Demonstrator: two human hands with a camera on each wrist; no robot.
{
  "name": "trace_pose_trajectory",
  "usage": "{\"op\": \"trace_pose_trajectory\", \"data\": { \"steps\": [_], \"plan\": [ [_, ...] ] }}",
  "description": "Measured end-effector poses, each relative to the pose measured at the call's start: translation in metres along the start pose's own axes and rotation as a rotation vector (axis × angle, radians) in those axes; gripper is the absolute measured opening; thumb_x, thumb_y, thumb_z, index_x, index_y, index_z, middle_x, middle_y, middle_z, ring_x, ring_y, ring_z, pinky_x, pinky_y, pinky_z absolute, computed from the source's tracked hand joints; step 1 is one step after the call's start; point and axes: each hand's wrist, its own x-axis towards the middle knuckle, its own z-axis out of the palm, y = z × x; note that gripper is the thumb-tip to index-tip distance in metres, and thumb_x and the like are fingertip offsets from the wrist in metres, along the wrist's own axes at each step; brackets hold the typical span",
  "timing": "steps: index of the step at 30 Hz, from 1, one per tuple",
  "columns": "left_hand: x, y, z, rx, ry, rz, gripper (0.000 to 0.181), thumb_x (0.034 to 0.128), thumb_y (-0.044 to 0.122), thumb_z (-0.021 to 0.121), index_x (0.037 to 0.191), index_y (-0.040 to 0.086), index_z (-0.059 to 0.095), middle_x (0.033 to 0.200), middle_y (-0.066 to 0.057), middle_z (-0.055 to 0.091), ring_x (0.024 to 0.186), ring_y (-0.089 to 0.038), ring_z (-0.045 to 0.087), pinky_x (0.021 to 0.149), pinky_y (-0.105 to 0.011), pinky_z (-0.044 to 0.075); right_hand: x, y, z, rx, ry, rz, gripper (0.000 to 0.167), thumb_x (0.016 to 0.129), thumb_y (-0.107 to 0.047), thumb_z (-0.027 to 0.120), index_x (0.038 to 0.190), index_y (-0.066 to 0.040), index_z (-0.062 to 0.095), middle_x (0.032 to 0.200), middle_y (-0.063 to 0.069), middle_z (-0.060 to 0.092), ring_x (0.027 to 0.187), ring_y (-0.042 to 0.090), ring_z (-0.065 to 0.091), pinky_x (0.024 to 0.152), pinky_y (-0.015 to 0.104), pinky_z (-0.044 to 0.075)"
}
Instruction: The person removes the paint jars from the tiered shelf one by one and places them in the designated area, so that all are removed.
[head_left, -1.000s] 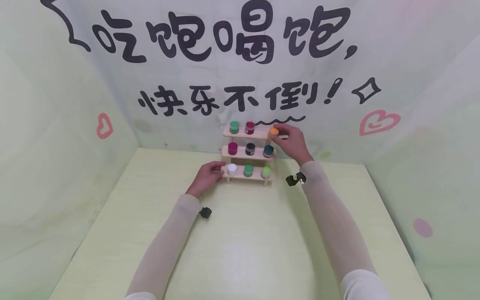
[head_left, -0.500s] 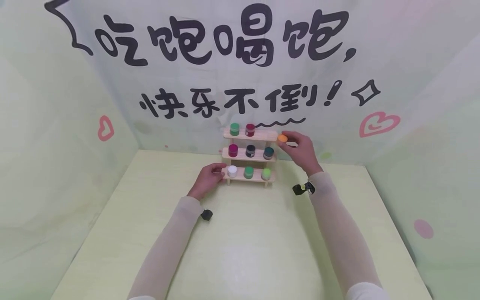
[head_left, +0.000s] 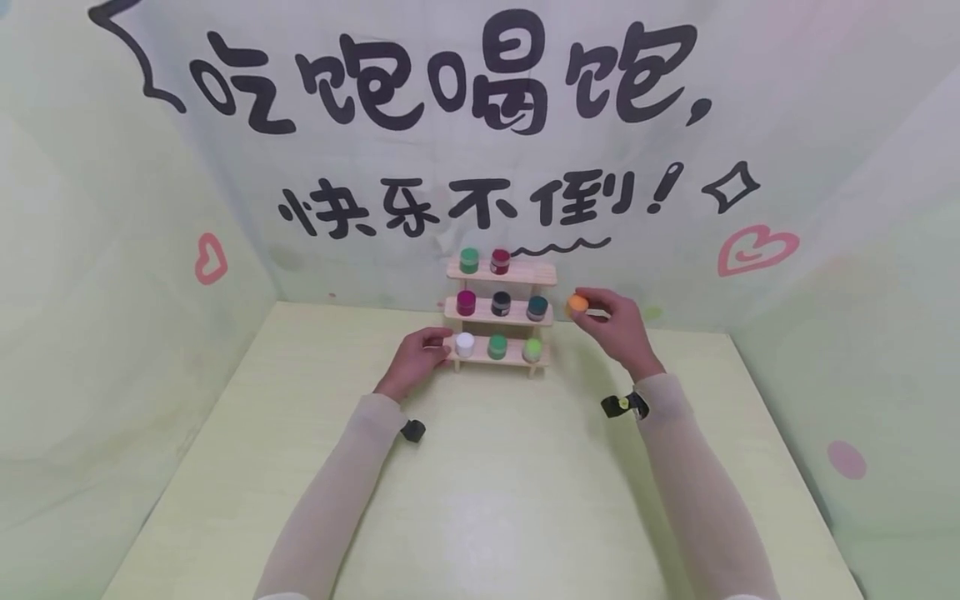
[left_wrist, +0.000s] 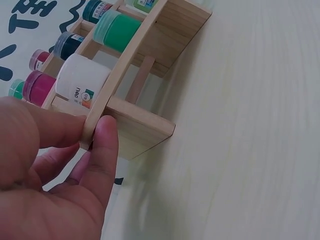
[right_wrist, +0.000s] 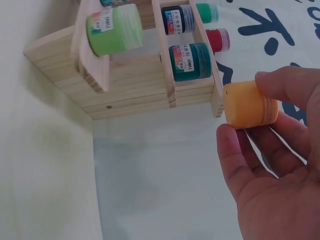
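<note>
A three-tier wooden rack (head_left: 517, 312) with small paint jars stands against the back wall. My left hand (head_left: 416, 360) pinches the left end of its lowest shelf between thumb and fingers, close to the white paint jar (left_wrist: 80, 77). Off the rack's right side, my right hand (head_left: 618, 329) holds an orange paint jar (right_wrist: 247, 105) between thumb and fingers. In the head view that jar is apart from the rack, about level with the middle shelf. A teal paint jar (right_wrist: 190, 61) sits at the middle shelf's right end, and a light green paint jar (right_wrist: 115, 30) below it.
On the top shelf are a green jar (head_left: 469, 261) and a dark red jar (head_left: 500, 262), with bare wood at the right end. The pale tabletop (head_left: 480, 483) spreads in front. Printed fabric (head_left: 375, 150) hangs behind and along both sides.
My right hand has carried the orange paint jar from the right end of the top shelf outward to the right and down. The left hand keeps its grip on the rack.
</note>
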Motion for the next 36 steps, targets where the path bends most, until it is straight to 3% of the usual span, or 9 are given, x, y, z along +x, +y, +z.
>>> {"op": "trace_pose_trajectory", "data": {
  "steps": [10, 17, 26, 29, 36],
  "plan": [
    [0.001, -0.002, -0.002, -0.009, 0.0, 0.0, 0.04, 0.1012, 0.009, 0.069, 0.141, 0.008, 0.064, 0.13, -0.016, 0.064, 0.11, -0.024, 0.072, 0.092, -0.028, 0.066, -0.028, 0.015, 0.0, 0.047, -0.027, -0.009, 0.048, 0.098, -0.021, 0.077, 0.141, -0.003, 0.065, 0.142, 0.016, 0.065, 0.12, 0.015, 0.063, 0.094, 0.009, 0.057],
    [0.002, -0.004, -0.002, 0.007, 0.013, -0.006, 0.04, 0.1008, 0.012, 0.07, 0.14, 0.012, 0.065, 0.132, -0.015, 0.064, 0.111, -0.023, 0.072, 0.094, -0.03, 0.066, -0.05, 0.027, 0.002, 0.08, -0.054, -0.005, 0.046, 0.098, -0.015, 0.077, 0.141, -0.003, 0.065, 0.142, 0.018, 0.065, 0.114, 0.0, 0.061, 0.094, 0.008, 0.057],
    [-0.001, -0.001, 0.002, 0.007, 0.027, -0.017, 0.039, 0.1007, 0.012, 0.069, 0.14, 0.011, 0.065, 0.129, -0.014, 0.064, 0.107, -0.021, 0.072, 0.091, -0.027, 0.066, -0.079, 0.05, 0.011, 0.058, -0.088, 0.033, 0.044, 0.097, -0.017, 0.079, 0.138, -0.004, 0.067, 0.138, 0.019, 0.067, 0.112, -0.006, 0.061, 0.095, 0.01, 0.058],
    [0.001, -0.003, 0.001, -0.008, 0.018, -0.01, 0.04, 0.1009, 0.011, 0.069, 0.141, 0.01, 0.064, 0.129, -0.015, 0.064, 0.106, -0.02, 0.072, 0.09, -0.027, 0.066, -0.085, 0.058, 0.017, 0.051, -0.093, 0.049, 0.043, 0.097, -0.015, 0.079, 0.137, -0.003, 0.068, 0.135, 0.019, 0.069, 0.113, -0.001, 0.064, 0.094, 0.013, 0.06],
    [0.005, -0.007, 0.0, -0.001, 0.004, -0.029, 0.039, 0.1002, 0.012, 0.07, 0.139, 0.015, 0.066, 0.129, -0.013, 0.064, 0.101, -0.018, 0.074, 0.091, -0.026, 0.065, -0.096, 0.072, 0.031, -0.076, -0.149, 0.065, 0.041, 0.097, -0.014, 0.078, 0.136, -0.006, 0.069, 0.131, 0.016, 0.073, 0.119, 0.034, 0.072, 0.096, 0.028, 0.064]
  ]
}}
